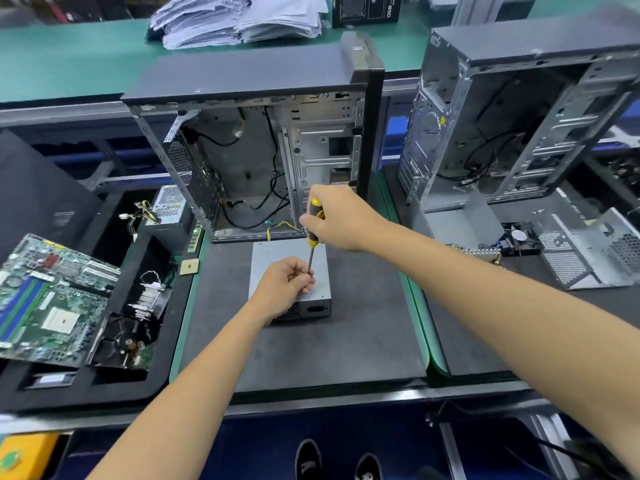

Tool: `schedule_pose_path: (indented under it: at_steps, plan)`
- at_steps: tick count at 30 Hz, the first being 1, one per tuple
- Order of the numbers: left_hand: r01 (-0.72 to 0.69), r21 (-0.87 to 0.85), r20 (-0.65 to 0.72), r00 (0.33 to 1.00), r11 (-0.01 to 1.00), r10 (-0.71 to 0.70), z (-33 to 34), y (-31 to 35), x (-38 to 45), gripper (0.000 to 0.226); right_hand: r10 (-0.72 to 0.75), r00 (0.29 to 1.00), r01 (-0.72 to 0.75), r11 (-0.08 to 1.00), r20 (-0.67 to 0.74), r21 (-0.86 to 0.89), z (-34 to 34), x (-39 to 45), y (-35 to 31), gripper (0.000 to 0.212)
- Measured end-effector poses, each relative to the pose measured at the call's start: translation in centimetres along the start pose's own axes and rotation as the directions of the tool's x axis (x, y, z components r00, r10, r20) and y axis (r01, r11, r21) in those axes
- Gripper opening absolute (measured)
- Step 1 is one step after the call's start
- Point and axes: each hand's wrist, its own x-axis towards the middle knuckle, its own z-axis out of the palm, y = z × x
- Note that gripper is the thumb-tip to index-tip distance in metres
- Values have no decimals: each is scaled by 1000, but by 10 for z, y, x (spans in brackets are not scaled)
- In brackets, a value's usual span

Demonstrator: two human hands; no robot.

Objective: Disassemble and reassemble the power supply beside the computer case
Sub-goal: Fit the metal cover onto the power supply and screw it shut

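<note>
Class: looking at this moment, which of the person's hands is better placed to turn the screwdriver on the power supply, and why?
Right. The right hand already grips the yellow-and-black handle of the screwdriver, held upright over the power supply. The left hand pinches the shaft low down, so it likely suits steadying the tip.

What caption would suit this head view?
Right hand drives a screwdriver into the power supply; left hand steadies its shaft.

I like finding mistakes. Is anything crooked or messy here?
Yes. The motherboard at left lies tilted, propped half over the black foam tray instead of flat. Loose wires sprawl from a second power supply behind it.
</note>
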Motion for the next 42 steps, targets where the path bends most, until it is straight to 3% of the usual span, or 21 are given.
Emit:
schedule_pose_path:
  at_steps: [11,15,19,33,38,42]
  plan:
    - [-92,276,80,994,957,73,0,0,7,14,-13,1000,13,998,3,-61,4,7,4,17]
    - [-241,427,202,965,871,167,5,2,1,16,-27,986,44,994,162,-103,-3,8,3,18]
    - [-296,533,211,954,793,214,7,1,-2,12,-40,961,76,990,275,-120,-4,7,1,18]
    - [-305,572,212,952,762,222,13,-4,-1,17,-98,923,184,962,371,-203,1,2,2,19]
    - [-325,570,250,943,754,217,9,-2,0,3,-98,918,191,958,384,-213,1,2,0,18]
    - [-326,537,269,940,778,209,5,-1,0,7,-141,917,247,935,374,-253,1,0,-2,11]
